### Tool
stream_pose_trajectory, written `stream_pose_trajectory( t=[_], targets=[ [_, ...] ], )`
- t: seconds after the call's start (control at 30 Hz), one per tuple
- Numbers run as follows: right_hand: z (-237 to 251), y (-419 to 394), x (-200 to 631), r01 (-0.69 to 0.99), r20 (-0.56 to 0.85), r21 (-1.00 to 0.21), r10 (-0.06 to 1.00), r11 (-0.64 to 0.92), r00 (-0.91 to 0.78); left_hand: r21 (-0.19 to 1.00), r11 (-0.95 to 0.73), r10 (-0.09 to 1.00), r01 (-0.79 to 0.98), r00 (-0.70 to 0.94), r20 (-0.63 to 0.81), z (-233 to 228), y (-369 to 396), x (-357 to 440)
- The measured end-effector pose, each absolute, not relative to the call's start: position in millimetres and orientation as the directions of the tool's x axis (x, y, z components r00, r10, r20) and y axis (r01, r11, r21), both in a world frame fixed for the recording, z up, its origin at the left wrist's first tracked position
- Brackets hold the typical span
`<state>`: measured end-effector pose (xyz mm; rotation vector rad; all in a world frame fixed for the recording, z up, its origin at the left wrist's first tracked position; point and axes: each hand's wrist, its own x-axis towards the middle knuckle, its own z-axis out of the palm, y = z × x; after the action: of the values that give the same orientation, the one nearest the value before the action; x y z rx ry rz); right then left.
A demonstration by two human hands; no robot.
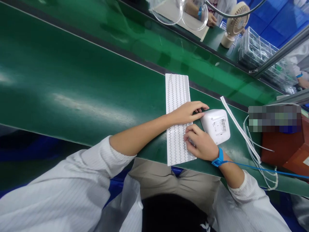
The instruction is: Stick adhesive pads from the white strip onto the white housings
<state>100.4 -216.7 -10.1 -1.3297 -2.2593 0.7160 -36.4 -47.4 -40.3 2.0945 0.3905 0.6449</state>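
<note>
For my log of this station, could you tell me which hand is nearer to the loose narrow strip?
Right. The right hand sits beside the white box, short of the narrow strip; the left hand lies farther off, on the sheet.

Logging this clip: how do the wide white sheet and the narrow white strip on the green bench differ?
The sheet is wide and lies under both hands; the strip is thin and untouched. The sheet runs straight away from the person; the strip lies slanted, right of the white device. Both are white, flat and patterned.
</note>
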Motion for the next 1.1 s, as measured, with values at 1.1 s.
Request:
stream_pose_trajectory(
  t=[1.1],
  targets=[
    [20.7,-205.7,208.5,0.413,0.034,-0.910,0.986,-0.037,0.163,0.804,-0.583,0.198,-0.113,0.941,0.275,-43.9,-57.0,-53.4]
  ],
)
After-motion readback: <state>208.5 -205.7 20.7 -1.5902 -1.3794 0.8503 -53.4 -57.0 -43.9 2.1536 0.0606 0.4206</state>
